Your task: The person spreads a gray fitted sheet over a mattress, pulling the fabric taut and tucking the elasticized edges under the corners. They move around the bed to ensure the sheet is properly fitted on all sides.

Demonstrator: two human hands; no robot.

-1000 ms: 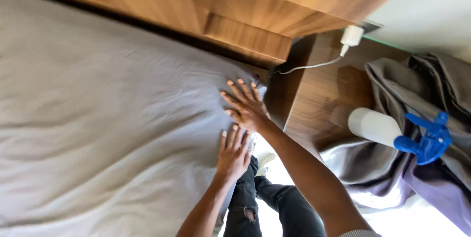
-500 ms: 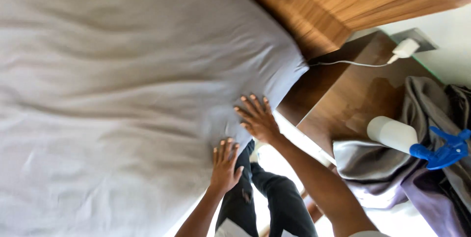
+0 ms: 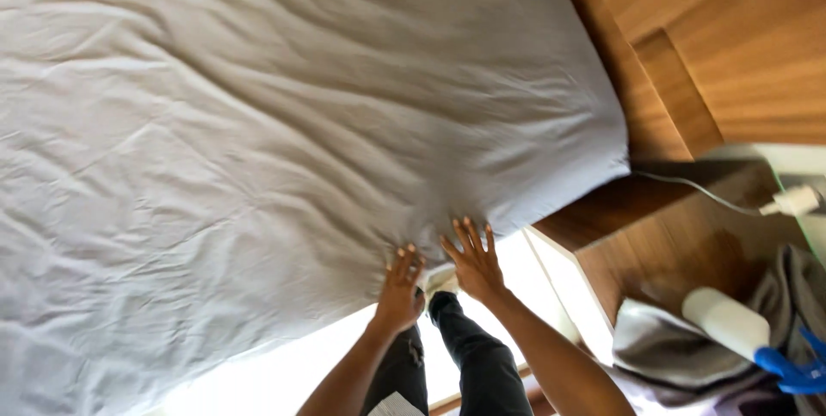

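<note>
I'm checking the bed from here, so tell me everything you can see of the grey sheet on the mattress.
The grey sheet is plain matte fabric, stretched over the mattress and covering nearly all of the view. Fine creases run across it, denser toward the near edge. It wraps down over the mattress's side and its corner by the wooden headboard. The left hand and right hand lie flat, fingers spread, against its near edge. Nothing else rests on it.

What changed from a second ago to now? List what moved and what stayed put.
Both hands slid along the grey sheet, away from the mattress corner by the wooden nightstand; the left hand and right hand now press flat at the side edge. Nothing was grasped or released. The white spray bottle, grey cloth and white charger stayed in place.
</note>
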